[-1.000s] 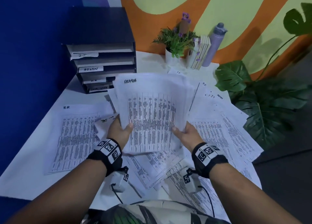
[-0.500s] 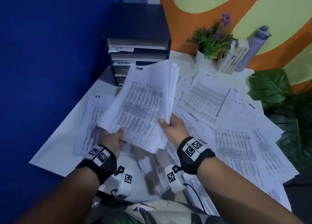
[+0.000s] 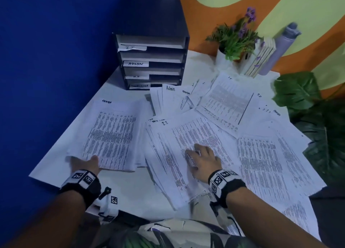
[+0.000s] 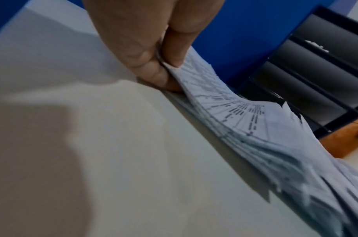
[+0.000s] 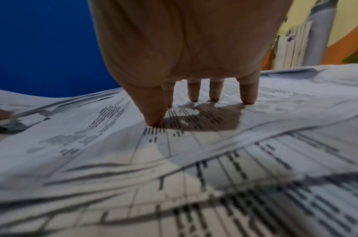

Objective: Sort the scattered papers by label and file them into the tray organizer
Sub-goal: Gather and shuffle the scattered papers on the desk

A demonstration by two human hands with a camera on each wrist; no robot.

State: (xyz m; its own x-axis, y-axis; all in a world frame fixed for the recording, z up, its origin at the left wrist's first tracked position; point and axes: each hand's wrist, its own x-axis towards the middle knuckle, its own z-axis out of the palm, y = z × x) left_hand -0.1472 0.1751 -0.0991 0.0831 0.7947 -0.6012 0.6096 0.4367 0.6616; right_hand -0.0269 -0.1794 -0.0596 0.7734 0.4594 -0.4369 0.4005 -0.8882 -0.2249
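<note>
A stack of printed sheets labelled ADMIN (image 3: 112,135) lies on the white table at the left. My left hand (image 3: 87,163) pinches its near corner (image 4: 186,75) between thumb and fingers. My right hand (image 3: 201,158) rests with spread, straight fingertips (image 5: 248,96) on a loose pile topped by a sheet marked I.T. (image 3: 183,145) in the middle. The black tray organizer (image 3: 153,61) stands at the back left, its shelves tagged I.T., ADMIN, H.R. and a bottom label I cannot read clearly.
More labelled sheets (image 3: 261,163) fan out over the table's right half. A potted plant (image 3: 233,40), a small book block (image 3: 259,61) and a grey bottle (image 3: 280,47) stand at the back. Large green leaves (image 3: 317,117) overhang the right edge. A blue wall lies to the left.
Both hands held the ADMIN stack up in the air; it now lies on the table at the left. My right hand has let go and come down on the middle pile.
</note>
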